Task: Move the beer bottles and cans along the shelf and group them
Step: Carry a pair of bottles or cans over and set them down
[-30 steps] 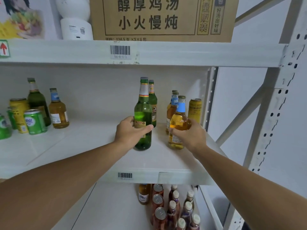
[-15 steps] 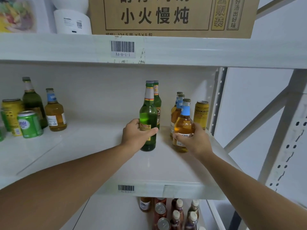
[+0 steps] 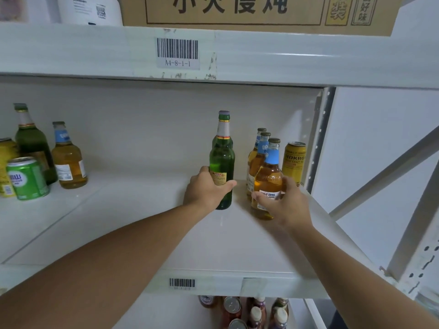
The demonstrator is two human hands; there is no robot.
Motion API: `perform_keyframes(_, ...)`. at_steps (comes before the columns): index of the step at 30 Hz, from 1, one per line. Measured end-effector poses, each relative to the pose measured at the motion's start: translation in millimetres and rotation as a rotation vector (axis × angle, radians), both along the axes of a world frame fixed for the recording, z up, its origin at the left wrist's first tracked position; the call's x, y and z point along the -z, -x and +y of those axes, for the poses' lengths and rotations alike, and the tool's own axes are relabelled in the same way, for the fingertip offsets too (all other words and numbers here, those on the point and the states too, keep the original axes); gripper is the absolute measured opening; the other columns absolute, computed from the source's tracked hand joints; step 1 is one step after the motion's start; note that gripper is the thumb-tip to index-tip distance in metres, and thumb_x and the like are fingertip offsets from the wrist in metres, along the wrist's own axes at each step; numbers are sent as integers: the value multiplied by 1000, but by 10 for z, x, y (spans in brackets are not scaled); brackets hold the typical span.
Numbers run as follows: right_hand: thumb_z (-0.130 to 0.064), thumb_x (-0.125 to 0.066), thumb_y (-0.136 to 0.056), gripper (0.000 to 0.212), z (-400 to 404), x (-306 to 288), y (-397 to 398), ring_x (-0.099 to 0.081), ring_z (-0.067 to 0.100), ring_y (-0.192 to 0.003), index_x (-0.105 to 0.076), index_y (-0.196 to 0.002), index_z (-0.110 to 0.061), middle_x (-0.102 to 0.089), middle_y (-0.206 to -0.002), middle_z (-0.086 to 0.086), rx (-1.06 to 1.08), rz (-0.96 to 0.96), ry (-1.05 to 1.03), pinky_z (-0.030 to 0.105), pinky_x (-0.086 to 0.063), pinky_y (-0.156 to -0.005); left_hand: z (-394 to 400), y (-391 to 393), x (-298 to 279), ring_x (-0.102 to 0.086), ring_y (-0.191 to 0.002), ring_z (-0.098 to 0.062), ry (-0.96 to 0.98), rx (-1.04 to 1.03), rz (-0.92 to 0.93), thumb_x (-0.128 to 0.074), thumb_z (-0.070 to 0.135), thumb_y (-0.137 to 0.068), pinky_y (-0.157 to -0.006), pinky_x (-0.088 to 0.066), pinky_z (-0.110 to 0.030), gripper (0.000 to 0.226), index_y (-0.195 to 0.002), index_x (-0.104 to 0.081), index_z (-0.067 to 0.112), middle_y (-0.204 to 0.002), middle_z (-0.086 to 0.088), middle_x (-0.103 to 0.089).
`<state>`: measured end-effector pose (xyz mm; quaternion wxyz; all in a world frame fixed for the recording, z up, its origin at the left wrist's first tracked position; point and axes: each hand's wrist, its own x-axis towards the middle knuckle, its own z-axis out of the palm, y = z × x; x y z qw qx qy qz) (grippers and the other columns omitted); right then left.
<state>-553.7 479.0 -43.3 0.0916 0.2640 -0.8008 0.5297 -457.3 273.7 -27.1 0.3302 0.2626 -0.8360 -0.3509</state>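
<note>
A tall green beer bottle (image 3: 222,153) stands upright on the white shelf (image 3: 225,238), and my left hand (image 3: 205,189) is wrapped round its lower body. A second green bottle is hidden right behind it. My right hand (image 3: 283,204) grips an amber bottle with a blue neck label (image 3: 268,176) at the right. Behind that one stand two more amber bottles (image 3: 257,157) and a yellow can (image 3: 294,162) against the shelf's right end. At the far left are a green bottle (image 3: 31,141), an amber bottle (image 3: 67,160), a green can (image 3: 27,178) and a yellow can (image 3: 6,167).
The shelf above (image 3: 261,58) carries a cardboard box (image 3: 249,13) and a white container (image 3: 88,9). A perforated upright (image 3: 317,141) closes the shelf's right end. Bottles and cans (image 3: 247,312) fill the shelf below. The shelf's middle stretch between the two groups is bare.
The view has drawn closer to the shelf. The held green bottle now lines up in front of the second green bottle. Both hands keep their grips.
</note>
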Motion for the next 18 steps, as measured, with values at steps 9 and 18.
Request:
perform_keyframes(9,-47,-91,-81,79,-54,22,-12,-60,-6,-91,-50,-145,-29,-60,-103,-28,-14,-3,15,19,-52,-75,-80,178,-40,-72,-100,-24,46,-12,-45,-81,64,-88,-77,-57,-32,62,-129,-62,22,-116,1,-74)
perform_keyframes(18,-52,-90,-80,87,-52,12,-25,-63,6,-101,-47,-151,-28,-65,-120,-13,-15,-19,11,21,-52,-77,-118,306,-38,-70,-100,-25,11,0,-51,-80,60,-91,-74,-55,-30,61,-132,-58,22,-118,-2,-71)
